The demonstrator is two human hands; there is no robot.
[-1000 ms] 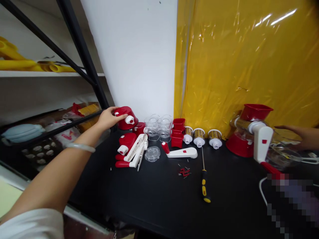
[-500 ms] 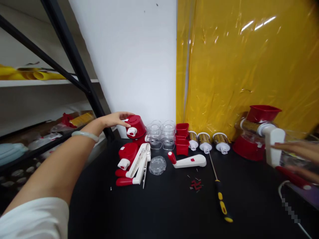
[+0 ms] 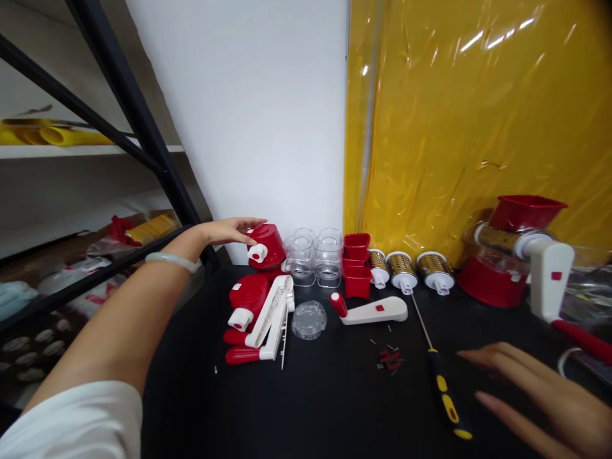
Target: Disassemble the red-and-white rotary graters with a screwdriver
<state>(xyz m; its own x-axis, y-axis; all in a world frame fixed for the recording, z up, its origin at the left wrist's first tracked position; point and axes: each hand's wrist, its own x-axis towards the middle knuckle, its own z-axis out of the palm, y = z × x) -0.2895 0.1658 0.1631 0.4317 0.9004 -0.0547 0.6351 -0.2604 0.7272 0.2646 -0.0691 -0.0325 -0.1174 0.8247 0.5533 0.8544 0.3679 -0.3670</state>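
My left hand point(image 3: 234, 231) reaches to a red plastic base point(image 3: 272, 245) with a white knob, its fingers and thumb on the edge; that base sits upon another red part. My right hand point(image 3: 540, 392), slightly blurred, hovers at the lower right with fingers apart and nothing in them. Nearest to it lies a screwdriver point(image 3: 444, 389) with a black and yellow handle. Red-handled white cranks point(image 3: 272, 319) rest against a second red base point(image 3: 248, 296). A single white crank point(image 3: 377, 311) lies mid-table, behind small screws and red pieces point(image 3: 392, 358).
Clear plastic housings point(image 3: 313, 255), red hoppers point(image 3: 357, 280) and several metal grater drums point(image 3: 401, 271) line the back. An assembled rotary grater point(image 3: 507, 261) stands at right. A round clear part point(image 3: 308, 320) lies on the black table point(image 3: 325, 408). Shelving point(image 3: 143, 127) borders the left.
My right hand has moved from beside the assembled grater's crank to the front, near the screwdriver handle. My left hand stays at the red base. The view has shifted slightly left.
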